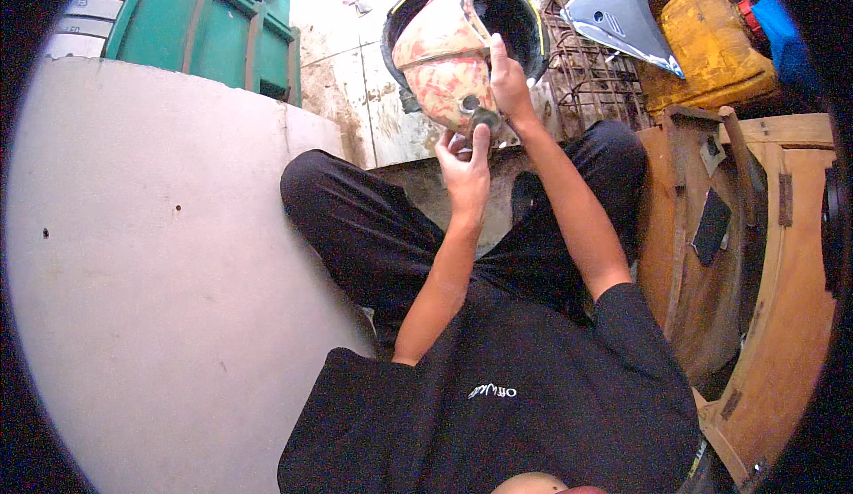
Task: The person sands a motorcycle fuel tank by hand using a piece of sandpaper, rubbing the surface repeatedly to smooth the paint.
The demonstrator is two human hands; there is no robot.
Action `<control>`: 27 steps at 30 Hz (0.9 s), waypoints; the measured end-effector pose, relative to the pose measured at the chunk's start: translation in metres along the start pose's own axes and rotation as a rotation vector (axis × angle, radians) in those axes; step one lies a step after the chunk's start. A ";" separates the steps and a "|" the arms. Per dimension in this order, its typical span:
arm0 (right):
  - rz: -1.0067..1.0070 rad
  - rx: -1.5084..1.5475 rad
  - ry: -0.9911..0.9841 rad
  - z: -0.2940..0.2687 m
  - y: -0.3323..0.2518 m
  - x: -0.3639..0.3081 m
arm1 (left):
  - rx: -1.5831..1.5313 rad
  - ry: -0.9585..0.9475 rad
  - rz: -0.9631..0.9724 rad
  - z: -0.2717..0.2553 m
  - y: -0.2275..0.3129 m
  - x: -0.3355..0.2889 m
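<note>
A curved vehicle body panel (444, 81), cream with reddish patches and a round hole near its lower end, is tilted over a round black tub (515, 14). My right hand (510, 85) grips its right edge, thumb on top and fingers hidden behind. At the lower tip, my left hand (464, 161) is closed on the panel, its thumb pressing from the near side. Beside that thumb shows a small dark grey patch (484, 119); whether it is a separate piece or part of the panel, I cannot tell.
Stained white tiles (391, 125) lie under the tub. To the right are a metal wire rack (595, 72), a grey panel (622, 16), a yellow jerrycan (715, 45) and wooden furniture (791, 272). A white surface (160, 227) and green cabinet (213, 27) stand left.
</note>
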State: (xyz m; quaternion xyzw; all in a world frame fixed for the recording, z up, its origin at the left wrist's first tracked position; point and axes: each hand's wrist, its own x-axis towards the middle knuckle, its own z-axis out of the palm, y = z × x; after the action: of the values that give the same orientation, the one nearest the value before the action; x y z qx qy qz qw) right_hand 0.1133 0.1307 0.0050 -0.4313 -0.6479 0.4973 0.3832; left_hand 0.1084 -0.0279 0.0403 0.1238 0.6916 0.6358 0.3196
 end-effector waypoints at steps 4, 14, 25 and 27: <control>0.091 0.000 -0.044 -0.003 -0.007 -0.006 | -0.019 0.026 -0.002 0.004 0.006 0.023; 0.068 -0.020 -0.040 -0.006 -0.006 -0.005 | -0.195 -0.037 -0.059 0.006 0.004 0.022; 0.004 0.029 -0.013 -0.005 -0.004 -0.009 | -0.178 -0.042 -0.089 -0.005 -0.045 0.001; -0.019 0.031 -0.012 -0.003 -0.006 -0.006 | -0.145 -0.024 -0.184 -0.005 -0.045 -0.008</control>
State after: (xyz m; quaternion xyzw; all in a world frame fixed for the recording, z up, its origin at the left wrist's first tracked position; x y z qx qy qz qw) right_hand 0.1175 0.1252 0.0109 -0.4160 -0.6464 0.5063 0.3908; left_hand 0.1219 -0.0435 -0.0006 0.0438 0.6483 0.6506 0.3931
